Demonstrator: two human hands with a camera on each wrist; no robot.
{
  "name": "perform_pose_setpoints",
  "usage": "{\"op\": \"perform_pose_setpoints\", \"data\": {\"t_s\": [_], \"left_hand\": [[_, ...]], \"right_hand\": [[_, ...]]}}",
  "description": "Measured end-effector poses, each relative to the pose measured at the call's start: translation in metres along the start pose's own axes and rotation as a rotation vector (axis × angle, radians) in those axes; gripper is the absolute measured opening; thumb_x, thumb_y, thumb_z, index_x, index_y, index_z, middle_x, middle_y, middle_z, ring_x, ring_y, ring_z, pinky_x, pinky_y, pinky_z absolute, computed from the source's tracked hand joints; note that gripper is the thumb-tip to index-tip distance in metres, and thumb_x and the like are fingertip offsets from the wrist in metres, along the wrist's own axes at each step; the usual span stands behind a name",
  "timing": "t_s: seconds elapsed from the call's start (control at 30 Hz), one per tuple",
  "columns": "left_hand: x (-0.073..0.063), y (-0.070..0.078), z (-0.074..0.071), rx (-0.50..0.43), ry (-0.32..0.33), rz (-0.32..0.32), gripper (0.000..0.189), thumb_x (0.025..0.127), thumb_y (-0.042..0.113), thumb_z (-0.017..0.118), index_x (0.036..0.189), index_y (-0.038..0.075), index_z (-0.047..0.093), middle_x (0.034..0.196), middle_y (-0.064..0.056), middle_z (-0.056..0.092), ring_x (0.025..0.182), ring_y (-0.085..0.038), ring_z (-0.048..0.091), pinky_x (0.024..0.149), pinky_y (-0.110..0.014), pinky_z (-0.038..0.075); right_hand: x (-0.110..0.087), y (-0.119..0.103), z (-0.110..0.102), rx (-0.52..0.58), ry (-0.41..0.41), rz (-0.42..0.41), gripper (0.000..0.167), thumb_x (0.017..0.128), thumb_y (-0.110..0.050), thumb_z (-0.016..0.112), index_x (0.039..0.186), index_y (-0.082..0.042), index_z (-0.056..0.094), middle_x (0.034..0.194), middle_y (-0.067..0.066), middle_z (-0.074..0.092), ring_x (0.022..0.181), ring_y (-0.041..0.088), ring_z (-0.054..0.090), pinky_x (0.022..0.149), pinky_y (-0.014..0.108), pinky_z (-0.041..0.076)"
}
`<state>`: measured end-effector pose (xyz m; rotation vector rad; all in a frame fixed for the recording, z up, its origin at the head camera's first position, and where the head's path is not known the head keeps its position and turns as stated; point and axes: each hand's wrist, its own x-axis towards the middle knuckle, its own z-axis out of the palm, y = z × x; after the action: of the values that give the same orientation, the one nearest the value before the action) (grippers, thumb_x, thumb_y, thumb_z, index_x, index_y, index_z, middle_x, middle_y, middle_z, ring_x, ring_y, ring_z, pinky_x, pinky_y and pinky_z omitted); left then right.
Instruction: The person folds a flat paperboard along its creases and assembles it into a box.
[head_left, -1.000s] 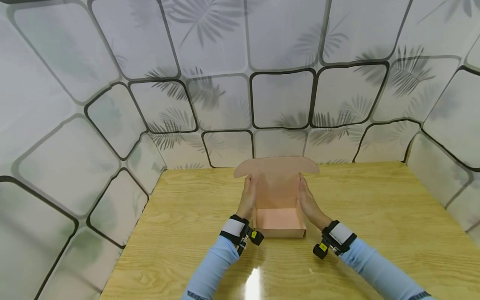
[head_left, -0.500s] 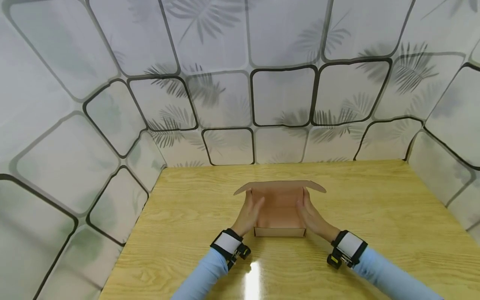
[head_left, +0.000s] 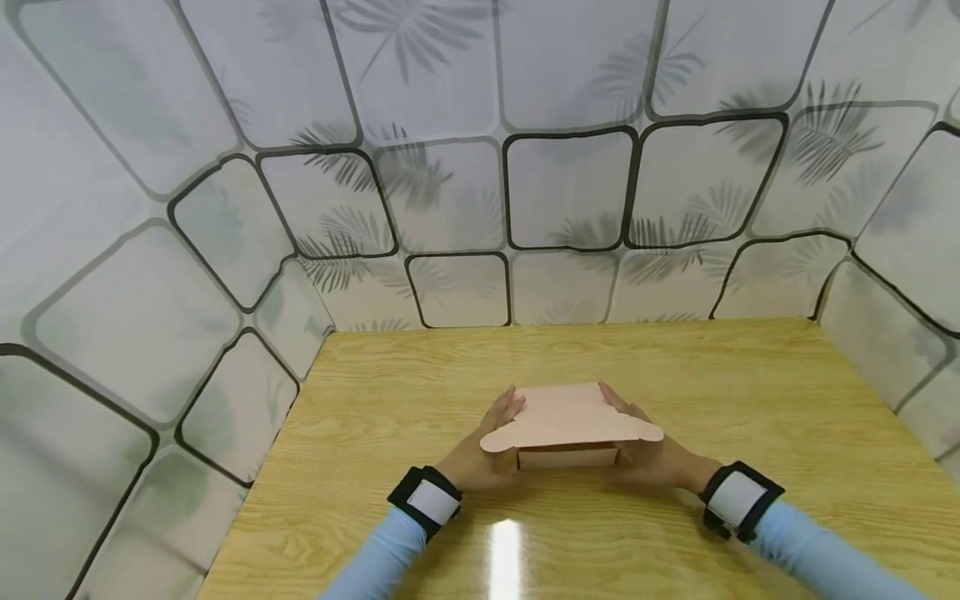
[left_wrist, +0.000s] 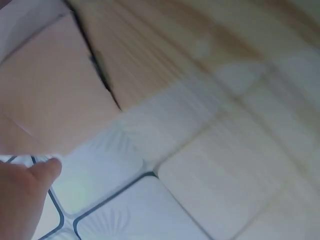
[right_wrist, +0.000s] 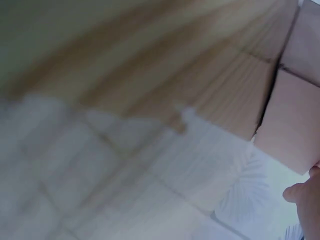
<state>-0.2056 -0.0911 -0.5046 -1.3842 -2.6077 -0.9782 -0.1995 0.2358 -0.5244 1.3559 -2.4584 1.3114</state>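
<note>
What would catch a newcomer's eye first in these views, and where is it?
First, the pale pink cardboard box, just below the middle of the head view, its lid folded over but not closed, between the left grip and right grip. Next, the bright glare on the near part of the wooden table. Behind stands the leaf-patterned wall.

A box [head_left: 567, 459] is borne directly by the yellow, wood-grained table [head_left: 375, 375]. Its glossy surface is streaked with white glare [head_left: 506, 558] in front of the box.
</note>
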Motion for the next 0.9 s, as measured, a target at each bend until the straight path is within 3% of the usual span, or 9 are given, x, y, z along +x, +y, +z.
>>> {"op": "perform_pose_setpoints", "data": {"t_s": [0.1, 0.2, 0.3, 0.37, 0.47, 0.57, 0.7, 0.8, 0.9], "left_hand": [[-0.006, -0.003, -0.005, 0.019, -0.059, -0.04, 0.107, 0.08, 0.023, 0.08, 0.157, 0.014, 0.006, 0.162, -0.016, 0.003, 0.148, -0.037, 0.009, 0.11, -0.052, 0.034], [-0.011, -0.006, -0.009, 0.02, -0.126, -0.105, 0.099, 0.083, 0.023, 0.077, 0.157, 0.022, 0.011, 0.164, -0.008, 0.005, 0.149, -0.037, 0.01, 0.106, -0.051, 0.041], [-0.013, -0.008, -0.01, 0.058, -0.176, -0.134, 0.098, 0.082, 0.025, 0.078, 0.157, 0.028, 0.014, 0.164, -0.004, 0.006, 0.148, -0.039, 0.009, 0.103, -0.055, 0.042], [-0.014, -0.011, -0.01, 0.115, -0.198, -0.114, 0.099, 0.081, 0.028, 0.079, 0.157, 0.027, 0.015, 0.164, -0.005, 0.007, 0.148, -0.04, 0.01, 0.105, -0.058, 0.038], [-0.015, -0.015, -0.01, 0.203, -0.216, -0.059, 0.098, 0.081, 0.03, 0.078, 0.157, 0.023, 0.016, 0.163, -0.008, 0.009, 0.147, -0.042, 0.013, 0.109, -0.057, 0.034], [-0.014, -0.019, -0.012, 0.274, -0.219, -0.007, 0.093, 0.084, 0.032, 0.075, 0.156, 0.022, 0.018, 0.163, -0.009, 0.013, 0.146, -0.042, 0.017, 0.111, -0.055, 0.032], [-0.011, -0.023, -0.018, 0.37, -0.254, 0.034, 0.093, 0.084, 0.025, 0.075, 0.156, 0.026, 0.017, 0.162, -0.006, 0.015, 0.146, -0.038, 0.021, 0.112, -0.052, 0.033], [-0.008, -0.029, -0.026, 0.527, -0.293, 0.091, 0.092, 0.082, 0.006, 0.073, 0.155, 0.025, 0.022, 0.162, -0.004, 0.019, 0.145, -0.032, 0.026, 0.111, -0.047, 0.036], [-0.003, -0.035, -0.034, 0.726, -0.317, 0.2, 0.087, 0.08, -0.007, 0.069, 0.153, 0.023, 0.03, 0.16, -0.003, 0.026, 0.143, -0.028, 0.032, 0.106, -0.042, 0.043]], "right_hand": [[-0.007, -0.001, -0.006, -0.171, -0.007, 0.009, 0.108, 0.076, -0.017, 0.083, 0.153, 0.004, 0.009, 0.161, 0.022, 0.003, 0.148, 0.001, 0.003, 0.113, 0.018, -0.014], [-0.012, -0.001, -0.009, -0.27, -0.047, 0.002, 0.1, 0.078, -0.024, 0.081, 0.152, 0.003, 0.019, 0.159, 0.023, 0.012, 0.149, 0.007, 0.009, 0.115, 0.023, -0.014], [-0.016, -0.001, -0.011, -0.451, -0.088, -0.03, 0.099, 0.079, -0.035, 0.079, 0.151, 0.002, 0.023, 0.157, 0.025, 0.016, 0.151, 0.018, 0.007, 0.116, 0.026, -0.015], [-0.018, -0.001, -0.011, -0.561, -0.106, -0.049, 0.098, 0.079, -0.038, 0.077, 0.152, -0.001, 0.024, 0.157, 0.024, 0.018, 0.151, 0.023, 0.006, 0.117, 0.028, -0.015], [-0.02, 0.001, -0.013, -0.673, -0.122, -0.085, 0.09, 0.079, -0.017, 0.077, 0.152, -0.004, 0.026, 0.157, 0.021, 0.019, 0.15, 0.025, 0.006, 0.118, 0.032, -0.015], [-0.022, 0.003, -0.017, -0.775, -0.134, -0.134, 0.102, 0.064, 0.013, 0.074, 0.153, -0.008, 0.027, 0.158, 0.016, 0.021, 0.15, 0.025, 0.009, 0.119, 0.036, -0.014], [-0.019, 0.006, -0.027, -0.935, -0.153, -0.212, 0.113, 0.058, 0.017, 0.078, 0.153, -0.017, 0.027, 0.158, 0.008, 0.027, 0.149, 0.022, 0.016, 0.119, 0.038, -0.013], [-0.013, 0.006, -0.036, -0.916, -0.157, -0.227, 0.105, 0.06, 0.015, 0.078, 0.15, -0.019, 0.036, 0.153, 0.005, 0.039, 0.145, 0.021, 0.028, 0.119, 0.033, -0.012], [-0.003, 0.0, -0.042, -0.757, -0.178, -0.169, 0.085, 0.068, 0.018, 0.071, 0.143, -0.016, 0.049, 0.143, 0.008, 0.051, 0.136, 0.026, 0.042, 0.119, 0.026, -0.01]]}}
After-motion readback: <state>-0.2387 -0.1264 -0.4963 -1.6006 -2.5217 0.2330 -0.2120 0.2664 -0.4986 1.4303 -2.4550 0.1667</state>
